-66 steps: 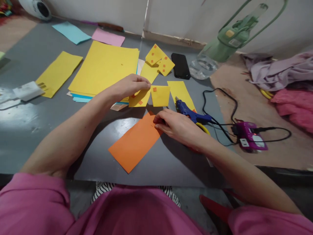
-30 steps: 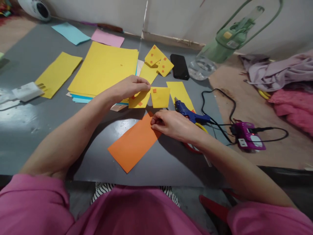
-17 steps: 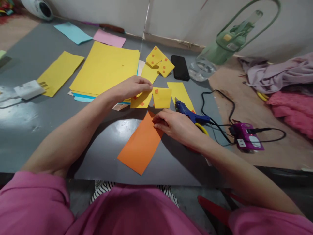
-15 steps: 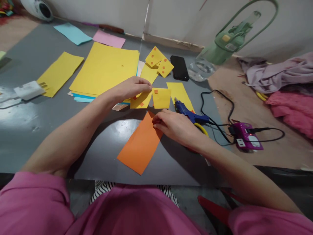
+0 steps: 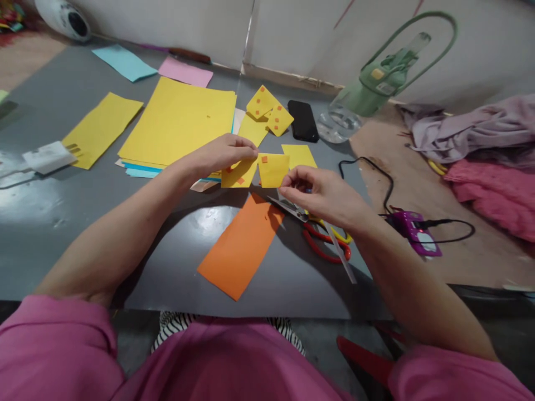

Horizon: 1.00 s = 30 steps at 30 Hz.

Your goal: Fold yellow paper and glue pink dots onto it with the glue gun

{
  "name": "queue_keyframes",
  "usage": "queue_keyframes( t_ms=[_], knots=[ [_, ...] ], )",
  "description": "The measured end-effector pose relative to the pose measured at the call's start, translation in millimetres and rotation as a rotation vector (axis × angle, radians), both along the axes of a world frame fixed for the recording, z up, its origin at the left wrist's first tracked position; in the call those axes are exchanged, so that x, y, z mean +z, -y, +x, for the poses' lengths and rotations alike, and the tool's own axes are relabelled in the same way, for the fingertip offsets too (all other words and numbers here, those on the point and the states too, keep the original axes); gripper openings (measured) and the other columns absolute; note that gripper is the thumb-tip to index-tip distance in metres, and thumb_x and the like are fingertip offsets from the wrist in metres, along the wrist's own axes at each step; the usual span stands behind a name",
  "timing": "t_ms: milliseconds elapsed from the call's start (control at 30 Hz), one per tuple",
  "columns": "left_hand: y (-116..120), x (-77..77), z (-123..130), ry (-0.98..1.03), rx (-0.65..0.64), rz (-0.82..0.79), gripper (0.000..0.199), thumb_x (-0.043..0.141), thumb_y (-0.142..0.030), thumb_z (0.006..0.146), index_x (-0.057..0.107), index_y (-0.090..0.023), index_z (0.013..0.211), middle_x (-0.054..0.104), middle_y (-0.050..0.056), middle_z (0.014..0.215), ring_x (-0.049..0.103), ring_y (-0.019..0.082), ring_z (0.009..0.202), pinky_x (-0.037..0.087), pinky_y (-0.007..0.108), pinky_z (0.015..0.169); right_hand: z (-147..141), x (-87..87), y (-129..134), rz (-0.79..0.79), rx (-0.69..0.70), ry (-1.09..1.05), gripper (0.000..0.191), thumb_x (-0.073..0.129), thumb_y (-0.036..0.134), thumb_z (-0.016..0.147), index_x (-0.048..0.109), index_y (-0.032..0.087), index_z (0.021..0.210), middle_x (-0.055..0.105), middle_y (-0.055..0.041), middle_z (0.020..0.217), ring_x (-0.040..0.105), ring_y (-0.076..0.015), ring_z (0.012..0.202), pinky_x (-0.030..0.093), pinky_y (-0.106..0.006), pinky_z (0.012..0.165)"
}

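Observation:
My left hand [image 5: 228,150] lies over a small yellow paper piece [image 5: 236,177] with orange squares on it, its fingers closed at the paper's upper edge. Beside it is another yellow paper piece [image 5: 273,171] bearing an orange square. My right hand [image 5: 324,192] hovers at that piece's lower right corner, thumb and fingertips pinched; whatever they hold is too small to make out. Below lies an orange paper strip [image 5: 240,248], with the blade tips of the scissors [image 5: 326,245] reaching over its upper right corner. My right hand hides most of the glue gun.
A stack of yellow sheets [image 5: 179,120] lies behind my left hand. Farther back are dotted yellow pieces [image 5: 279,120], a black phone [image 5: 303,121] and a green-topped bottle [image 5: 371,89]. At right, a purple power adapter [image 5: 413,231] trails black cables. A white plug [image 5: 49,156] is at left.
My right hand has moved right and up from the orange strip to the yellow piece's corner. The scissors and a clear stick now show beneath it. My left hand has stayed nearly still.

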<state>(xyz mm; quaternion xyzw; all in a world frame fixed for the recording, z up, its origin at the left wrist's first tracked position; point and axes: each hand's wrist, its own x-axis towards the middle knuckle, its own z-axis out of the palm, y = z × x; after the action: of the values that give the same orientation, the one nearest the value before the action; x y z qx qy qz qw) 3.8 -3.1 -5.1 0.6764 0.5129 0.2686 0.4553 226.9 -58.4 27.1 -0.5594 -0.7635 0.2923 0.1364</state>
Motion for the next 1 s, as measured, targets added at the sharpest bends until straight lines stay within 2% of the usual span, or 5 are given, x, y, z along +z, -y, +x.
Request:
queue_keyframes(
  t_ms=[233, 367, 500, 667, 1000],
  knots=[
    [-0.7, -1.7, 0.5, 0.005, -0.032, -0.037, 0.024, 0.059, -0.035, 0.081, 0.073, -0.018, 0.090, 0.061, 0.005, 0.079, 0.052, 0.015, 0.071, 0.037, 0.026, 0.060, -1.8, -7.1, -10.1, -0.059, -0.110, -0.289, 0.012, 0.069, 0.027, 0.076, 0.058, 0.022, 0.076, 0.055, 0.0039, 0.062, 0.043, -0.0097, 0.052, 0.032, -0.025, 0.048],
    [-1.2, -4.0, -0.3, 0.033, -0.039, -0.035, 0.023, 0.059, -0.036, 0.080, 0.072, -0.018, 0.088, 0.059, 0.005, 0.078, 0.051, 0.016, 0.069, 0.037, 0.027, 0.060, 0.1, -13.1, -13.6, -0.051, -0.080, -0.386, 0.019, 0.073, 0.025, 0.071, 0.055, 0.023, 0.079, 0.061, 0.0027, 0.072, 0.050, -0.0106, 0.059, 0.041, -0.026, 0.055],
    [0.8, -3.6, -0.2, 0.045, -0.041, -0.026, 0.023, 0.059, -0.037, 0.080, 0.073, -0.019, 0.085, 0.057, 0.005, 0.074, 0.052, 0.017, 0.069, 0.037, 0.029, 0.060, -0.3, -15.0, -16.2, 0.045, -0.060, -0.337, 0.026, 0.076, 0.026, 0.070, 0.053, 0.024, 0.081, 0.064, 0.0018, 0.079, 0.057, -0.0143, 0.070, 0.049, -0.032, 0.068],
    [3.1, -1.7, 2.0, 0.028, -0.030, -0.031, 0.023, 0.059, -0.036, 0.080, 0.073, -0.019, 0.086, 0.059, 0.005, 0.078, 0.054, 0.018, 0.072, 0.037, 0.028, 0.060, -2.5, -18.6, -16.3, 0.134, -0.056, -0.268, 0.021, 0.071, 0.032, 0.075, 0.056, 0.024, 0.086, 0.066, -0.0009, 0.084, 0.062, -0.0181, 0.079, 0.051, -0.033, 0.070],
    [5.5, -0.5, 5.1, 0.055, -0.044, -0.041, 0.021, 0.059, -0.033, 0.079, 0.073, -0.018, 0.085, 0.060, 0.005, 0.079, 0.052, 0.017, 0.073, 0.036, 0.028, 0.060, -12.7, -20.1, -8.9, 0.283, -0.059, -0.086, 0.014, 0.063, 0.021, 0.080, 0.051, 0.024, 0.087, 0.066, -0.0008, 0.084, 0.060, -0.0166, 0.072, 0.048, -0.033, 0.070]
  ],
)
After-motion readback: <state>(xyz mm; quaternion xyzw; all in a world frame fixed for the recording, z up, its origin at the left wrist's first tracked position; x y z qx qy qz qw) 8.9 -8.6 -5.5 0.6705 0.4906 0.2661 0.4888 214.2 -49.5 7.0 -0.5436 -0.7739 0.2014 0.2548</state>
